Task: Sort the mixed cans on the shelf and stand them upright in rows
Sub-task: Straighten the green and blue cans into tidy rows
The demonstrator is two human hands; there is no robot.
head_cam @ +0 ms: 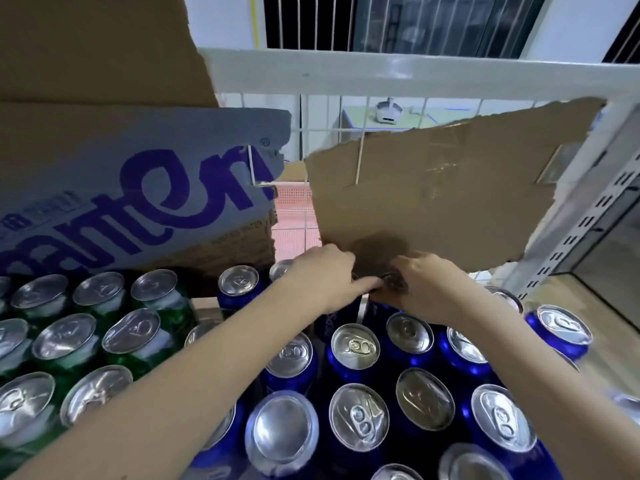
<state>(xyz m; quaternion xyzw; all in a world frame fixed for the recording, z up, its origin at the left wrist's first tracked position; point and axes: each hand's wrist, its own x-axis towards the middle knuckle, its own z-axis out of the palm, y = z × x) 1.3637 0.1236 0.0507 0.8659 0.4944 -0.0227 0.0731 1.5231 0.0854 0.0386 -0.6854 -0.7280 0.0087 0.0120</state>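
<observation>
Rearward, both hands' fingers (367,283) apparently round one can (393,280) under cardboard edge (398,237).

Two bare forearms were seen, entering from the lower edge of the frame and narrowing toward the centre. No sleeve edge was shown along either arm as far as the frame's edge. The left hand (325,275), just left of centre, and the right hand (427,284), just right of centre, were uncovered. The fingers were shown as short and rounded; the nails could hardly be made out. The wrists were seen as smooth, and the arms were slightly blurred toward the bottom of the frame.
</observation>
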